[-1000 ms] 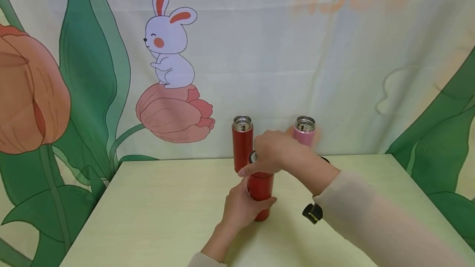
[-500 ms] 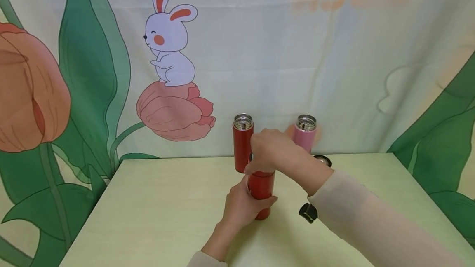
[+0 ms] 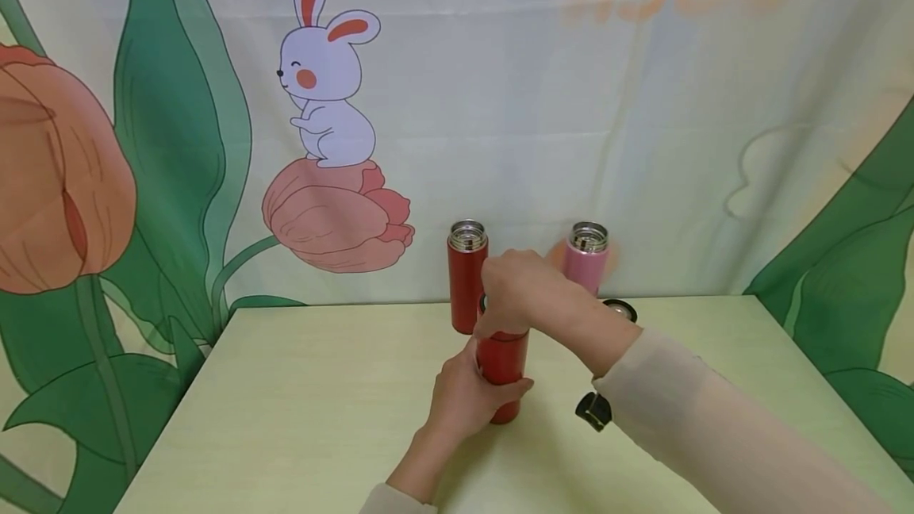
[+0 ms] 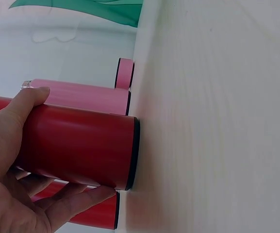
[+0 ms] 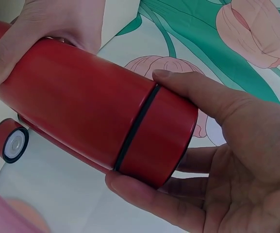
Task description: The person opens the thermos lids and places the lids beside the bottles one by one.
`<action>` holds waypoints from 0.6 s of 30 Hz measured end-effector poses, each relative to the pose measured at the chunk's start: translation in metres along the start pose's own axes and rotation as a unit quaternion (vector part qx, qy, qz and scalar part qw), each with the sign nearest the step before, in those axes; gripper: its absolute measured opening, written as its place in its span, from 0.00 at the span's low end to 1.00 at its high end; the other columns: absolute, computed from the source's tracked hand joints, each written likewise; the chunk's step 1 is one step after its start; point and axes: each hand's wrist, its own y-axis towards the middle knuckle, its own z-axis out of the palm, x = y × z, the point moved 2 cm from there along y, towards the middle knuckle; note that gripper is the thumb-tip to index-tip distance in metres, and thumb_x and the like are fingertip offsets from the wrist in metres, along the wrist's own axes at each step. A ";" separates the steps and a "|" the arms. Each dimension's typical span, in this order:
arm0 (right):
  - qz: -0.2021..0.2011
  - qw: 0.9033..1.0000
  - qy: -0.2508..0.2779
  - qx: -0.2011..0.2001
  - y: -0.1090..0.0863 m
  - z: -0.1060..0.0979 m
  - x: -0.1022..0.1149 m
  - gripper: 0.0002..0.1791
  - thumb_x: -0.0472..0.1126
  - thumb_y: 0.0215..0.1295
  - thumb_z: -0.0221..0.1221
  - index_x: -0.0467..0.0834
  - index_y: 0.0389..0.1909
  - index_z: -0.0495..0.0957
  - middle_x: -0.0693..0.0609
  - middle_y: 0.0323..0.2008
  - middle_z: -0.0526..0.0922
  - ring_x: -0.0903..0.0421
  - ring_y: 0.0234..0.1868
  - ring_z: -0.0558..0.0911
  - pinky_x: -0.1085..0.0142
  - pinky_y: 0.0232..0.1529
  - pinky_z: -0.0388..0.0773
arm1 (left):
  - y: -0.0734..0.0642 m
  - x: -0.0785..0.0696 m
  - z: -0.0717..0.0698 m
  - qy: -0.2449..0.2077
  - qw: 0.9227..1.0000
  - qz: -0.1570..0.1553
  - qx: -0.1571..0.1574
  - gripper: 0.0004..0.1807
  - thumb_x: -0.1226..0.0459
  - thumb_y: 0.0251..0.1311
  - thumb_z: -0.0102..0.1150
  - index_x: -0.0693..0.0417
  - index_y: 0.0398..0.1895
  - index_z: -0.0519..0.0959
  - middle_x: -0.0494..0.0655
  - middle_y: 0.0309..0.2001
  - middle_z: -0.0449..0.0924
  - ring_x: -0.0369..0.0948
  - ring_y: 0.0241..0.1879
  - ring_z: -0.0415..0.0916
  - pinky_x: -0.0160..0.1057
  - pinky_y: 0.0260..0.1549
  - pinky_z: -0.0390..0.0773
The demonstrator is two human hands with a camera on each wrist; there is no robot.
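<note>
A red thermos (image 3: 503, 359) stands upright on the table, capped. My left hand (image 3: 460, 391) grips its body low down, thumb on one side and fingers on the other. On top, my right hand (image 3: 521, 292) holds the red cap (image 5: 161, 138) between thumb and fingers. The cap sits against the body with a black band at the seam. A second red thermos (image 3: 467, 284), lidless with a steel mouth, is behind to the left. Behind my right hand stands a lidless pink thermos (image 3: 585, 260), partly hidden by it.
A loose red cap (image 5: 11, 141) rests upturned behind the held thermos. The pink cap (image 3: 620, 309) lies upturned near the pink thermos, partly covered by my right forearm. A printed curtain (image 3: 464, 101) hangs right behind the pale table (image 3: 321, 403).
My right hand and forearm have shifted slightly left over the cap, uncovering more of the pink cap. The left hand and the held thermos stay in place.
</note>
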 end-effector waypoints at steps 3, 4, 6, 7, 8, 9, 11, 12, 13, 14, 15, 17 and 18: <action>-0.003 1.000 0.006 0.001 0.000 0.000 0.000 0.19 0.53 0.55 0.76 0.44 0.35 0.83 0.52 0.26 0.84 0.54 0.31 0.84 0.64 0.29 0.82 | 0.000 0.001 0.000 0.000 1.000 0.000 0.001 0.38 0.40 0.51 0.76 0.41 0.62 0.72 0.38 0.52 0.84 0.40 0.50 0.82 0.47 0.51 0.80; -0.005 1.000 0.007 0.000 0.000 0.000 0.000 0.19 0.53 0.54 0.76 0.43 0.36 0.83 0.52 0.26 0.84 0.54 0.31 0.84 0.64 0.29 0.82 | 0.000 0.001 0.000 0.000 1.000 0.001 0.001 0.38 0.40 0.51 0.76 0.41 0.62 0.72 0.38 0.51 0.84 0.40 0.50 0.82 0.47 0.51 0.80; -0.009 1.000 0.009 -0.001 0.000 0.000 -0.001 0.20 0.53 0.53 0.76 0.43 0.37 0.83 0.52 0.27 0.84 0.54 0.31 0.84 0.64 0.29 0.82 | 0.000 0.001 0.000 -0.002 1.000 0.002 0.001 0.38 0.40 0.50 0.76 0.40 0.62 0.72 0.38 0.51 0.84 0.40 0.49 0.82 0.46 0.50 0.80; -0.011 1.000 0.009 -0.001 0.000 0.000 -0.001 0.20 0.53 0.53 0.77 0.43 0.37 0.83 0.52 0.27 0.84 0.54 0.31 0.83 0.64 0.29 0.82 | 0.000 0.001 0.000 -0.002 1.000 0.002 0.001 0.38 0.39 0.50 0.76 0.40 0.62 0.72 0.38 0.51 0.85 0.40 0.49 0.82 0.46 0.50 0.81; -0.013 1.000 0.009 -0.001 0.000 0.000 -0.001 0.20 0.53 0.53 0.77 0.43 0.37 0.83 0.52 0.27 0.84 0.54 0.31 0.84 0.64 0.29 0.82 | 0.000 0.001 0.000 -0.001 1.000 0.003 0.001 0.38 0.39 0.50 0.75 0.40 0.62 0.72 0.38 0.51 0.85 0.39 0.49 0.82 0.46 0.50 0.81; -0.014 1.000 0.008 0.000 0.000 0.000 -0.001 0.20 0.53 0.53 0.77 0.43 0.37 0.83 0.52 0.27 0.84 0.54 0.31 0.83 0.64 0.29 0.82 | 0.000 0.001 0.000 0.000 1.000 0.003 0.001 0.38 0.39 0.50 0.76 0.40 0.62 0.72 0.37 0.51 0.85 0.39 0.49 0.82 0.46 0.50 0.81; -0.016 1.000 0.006 0.002 0.000 0.000 -0.002 0.20 0.53 0.53 0.77 0.44 0.36 0.82 0.52 0.27 0.84 0.54 0.32 0.83 0.64 0.29 0.82 | 0.001 0.001 0.001 0.002 1.000 0.003 0.001 0.38 0.39 0.50 0.76 0.40 0.63 0.72 0.37 0.51 0.85 0.39 0.50 0.82 0.46 0.50 0.81; -0.018 1.000 0.004 0.003 0.000 0.000 -0.002 0.20 0.53 0.53 0.77 0.44 0.35 0.82 0.52 0.27 0.84 0.54 0.32 0.83 0.64 0.29 0.82 | 0.001 0.001 0.001 0.003 1.000 0.002 0.002 0.38 0.40 0.50 0.76 0.39 0.63 0.72 0.37 0.51 0.85 0.39 0.50 0.82 0.46 0.50 0.81; -0.019 1.000 0.003 0.004 0.000 0.000 -0.003 0.19 0.53 0.53 0.77 0.44 0.35 0.82 0.52 0.27 0.84 0.54 0.32 0.83 0.64 0.29 0.82 | 0.001 0.001 0.001 0.004 1.000 0.002 0.001 0.39 0.40 0.50 0.76 0.39 0.63 0.72 0.37 0.51 0.85 0.39 0.50 0.82 0.45 0.50 0.81; -0.019 1.000 0.003 0.005 0.000 0.000 -0.003 0.19 0.52 0.53 0.77 0.45 0.34 0.82 0.52 0.27 0.84 0.53 0.33 0.83 0.64 0.30 0.82 | 0.002 0.001 0.001 0.003 1.000 0.002 0.001 0.39 0.40 0.50 0.76 0.39 0.63 0.72 0.37 0.51 0.85 0.39 0.49 0.82 0.45 0.50 0.81; -0.020 1.000 0.003 0.007 0.000 0.000 -0.003 0.18 0.52 0.53 0.77 0.45 0.34 0.82 0.53 0.27 0.84 0.53 0.33 0.83 0.64 0.30 0.82 | 0.002 0.001 0.001 0.002 1.000 0.002 0.001 0.38 0.40 0.50 0.76 0.39 0.63 0.72 0.37 0.51 0.85 0.39 0.49 0.82 0.45 0.50 0.81; -0.022 1.000 0.005 0.010 0.000 0.000 -0.004 0.17 0.52 0.53 0.77 0.46 0.34 0.82 0.53 0.29 0.84 0.53 0.34 0.83 0.63 0.31 0.82 | 0.002 0.001 0.001 -0.001 1.000 0.003 0.003 0.38 0.40 0.50 0.76 0.39 0.62 0.72 0.37 0.51 0.85 0.39 0.50 0.82 0.45 0.50 0.81; -0.024 1.000 0.006 0.011 0.000 0.000 -0.004 0.17 0.52 0.53 0.77 0.47 0.33 0.83 0.53 0.29 0.84 0.53 0.35 0.83 0.63 0.31 0.82 | 0.001 0.001 0.000 -0.002 1.000 0.002 0.004 0.38 0.40 0.50 0.76 0.39 0.63 0.72 0.37 0.51 0.85 0.39 0.50 0.82 0.46 0.50 0.81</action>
